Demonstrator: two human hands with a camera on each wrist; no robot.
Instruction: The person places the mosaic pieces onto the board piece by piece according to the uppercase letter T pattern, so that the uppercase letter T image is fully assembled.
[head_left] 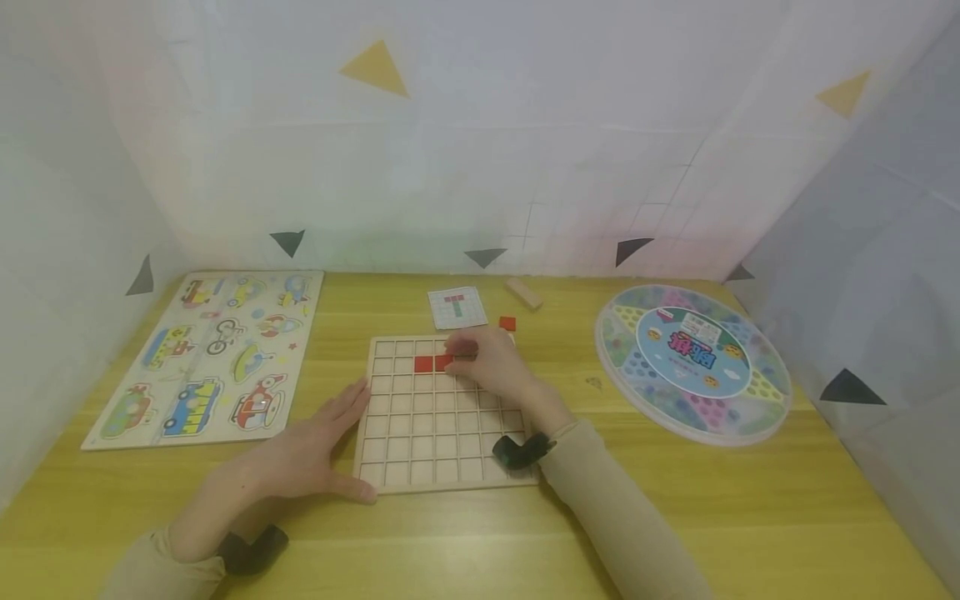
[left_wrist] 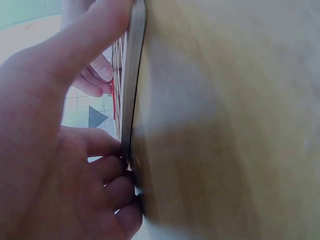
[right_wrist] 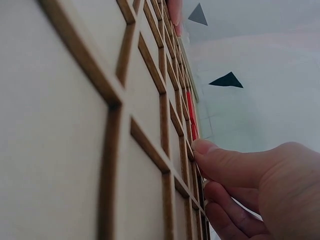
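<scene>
A square wooden grid board (head_left: 412, 427) lies on the table in front of me. One red square tile (head_left: 423, 364) sits in a cell of its second row from the far side. My right hand (head_left: 491, 362) reaches over the board and pinches another red tile (head_left: 443, 362) at the cell just right of the first. In the right wrist view the thumb (right_wrist: 220, 156) meets that tile's end. My left hand (head_left: 300, 454) rests against the board's left side, fingers extended along it and thumb at the near left corner.
Behind the board lie a pattern card (head_left: 457, 308), a small wooden block (head_left: 523, 293) and a loose red tile (head_left: 507, 323). A vehicle picture puzzle (head_left: 202, 358) is at the left, and a round Chinese checkers box (head_left: 693, 362) at the right. Fabric walls (head_left: 480, 167) enclose the table.
</scene>
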